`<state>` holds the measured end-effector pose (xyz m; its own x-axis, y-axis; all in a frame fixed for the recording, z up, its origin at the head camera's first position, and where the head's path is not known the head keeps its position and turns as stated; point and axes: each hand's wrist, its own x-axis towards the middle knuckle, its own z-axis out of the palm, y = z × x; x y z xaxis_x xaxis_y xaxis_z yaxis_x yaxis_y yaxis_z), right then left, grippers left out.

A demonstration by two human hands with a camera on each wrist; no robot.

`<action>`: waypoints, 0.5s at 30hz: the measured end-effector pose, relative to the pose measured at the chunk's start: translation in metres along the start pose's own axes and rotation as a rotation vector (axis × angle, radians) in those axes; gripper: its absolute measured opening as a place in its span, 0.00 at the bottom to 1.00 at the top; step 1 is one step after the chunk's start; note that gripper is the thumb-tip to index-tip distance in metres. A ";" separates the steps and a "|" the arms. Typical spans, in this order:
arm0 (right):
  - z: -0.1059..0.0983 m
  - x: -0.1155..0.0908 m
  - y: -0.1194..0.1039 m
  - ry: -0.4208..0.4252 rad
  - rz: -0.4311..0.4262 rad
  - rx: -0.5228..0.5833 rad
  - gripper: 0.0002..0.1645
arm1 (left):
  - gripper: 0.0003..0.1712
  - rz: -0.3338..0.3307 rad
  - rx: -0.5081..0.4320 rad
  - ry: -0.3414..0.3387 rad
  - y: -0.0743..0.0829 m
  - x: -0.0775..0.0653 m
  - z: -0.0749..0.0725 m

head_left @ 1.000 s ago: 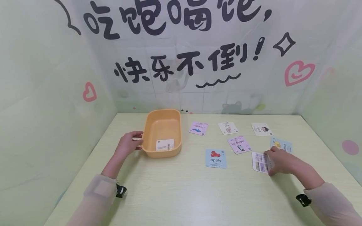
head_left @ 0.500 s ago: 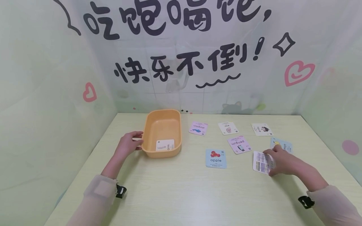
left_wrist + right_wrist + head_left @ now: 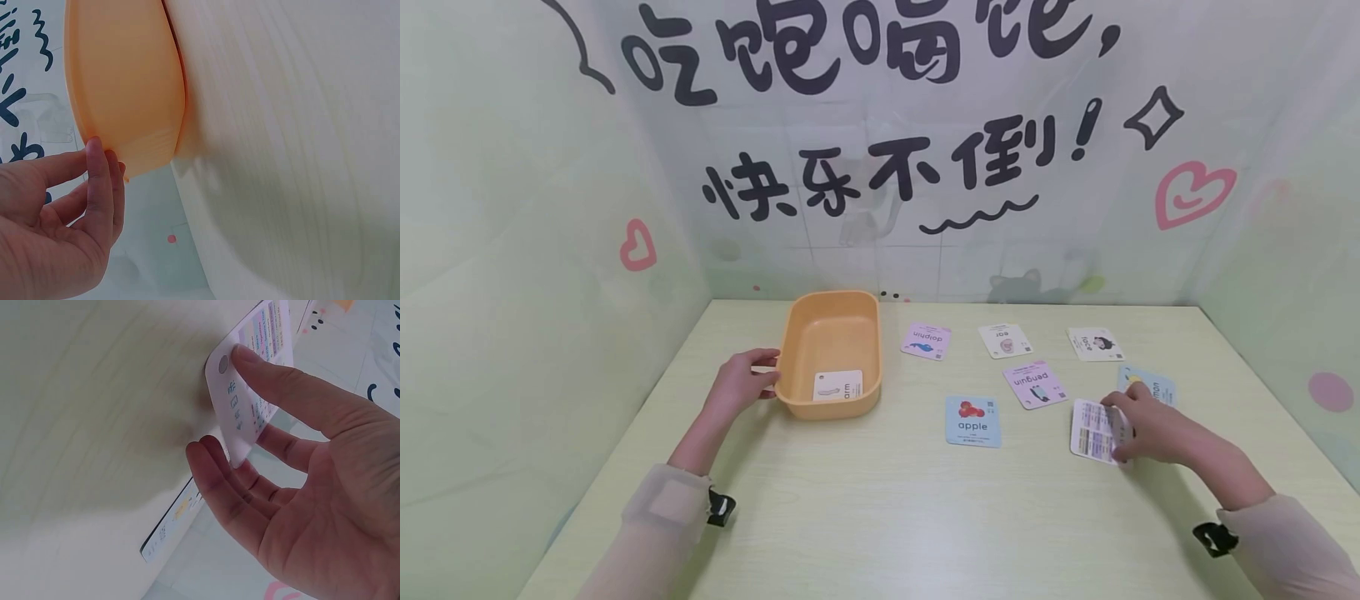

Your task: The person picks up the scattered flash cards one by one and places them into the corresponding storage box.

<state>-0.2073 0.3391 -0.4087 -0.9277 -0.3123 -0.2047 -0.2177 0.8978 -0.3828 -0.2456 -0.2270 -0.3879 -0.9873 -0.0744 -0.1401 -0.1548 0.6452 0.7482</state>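
My right hand [image 3: 1157, 429] grips a white card with a purple-and-yellow printed table [image 3: 1092, 433], tilted up off the tabletop at the right. In the right wrist view the thumb presses the card's printed face [image 3: 236, 415] and the other fingers reach round its far edge. My left hand [image 3: 741, 383] holds the left rim of an orange plastic bin [image 3: 831, 410], thumb and fingertips close together at that rim in the left wrist view. An "arm" card [image 3: 838, 386] lies inside the bin.
Flat on the table [image 3: 880, 517] lie an apple card [image 3: 973, 421], a penguin card [image 3: 1035, 385], a dolphin card [image 3: 926, 341], an ear card [image 3: 1005, 341] and a face card [image 3: 1095, 343]. Beyond my right hand is a partly covered blue card [image 3: 1161, 388]. A lettered curtain [image 3: 880, 267] stands behind.
The printed card has shifted slightly right and is tilted up more, along with my right hand. The left hand and the bin have stayed in place.
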 end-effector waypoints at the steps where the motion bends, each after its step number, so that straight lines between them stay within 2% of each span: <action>1: 0.000 0.000 0.000 0.000 -0.003 0.001 0.43 | 0.29 -0.001 0.000 -0.001 0.000 0.000 0.000; 8: -0.001 0.005 0.003 0.013 -0.050 -0.056 0.35 | 0.29 -0.021 0.001 -0.004 0.002 0.000 0.000; 15: -0.002 0.007 0.007 0.012 -0.046 -0.012 0.28 | 0.29 -0.004 -0.009 -0.002 0.001 -0.001 0.000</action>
<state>-0.2160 0.3437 -0.4114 -0.9201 -0.3500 -0.1760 -0.2642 0.8860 -0.3810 -0.2453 -0.2264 -0.3867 -0.9867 -0.0756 -0.1440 -0.1589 0.6380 0.7534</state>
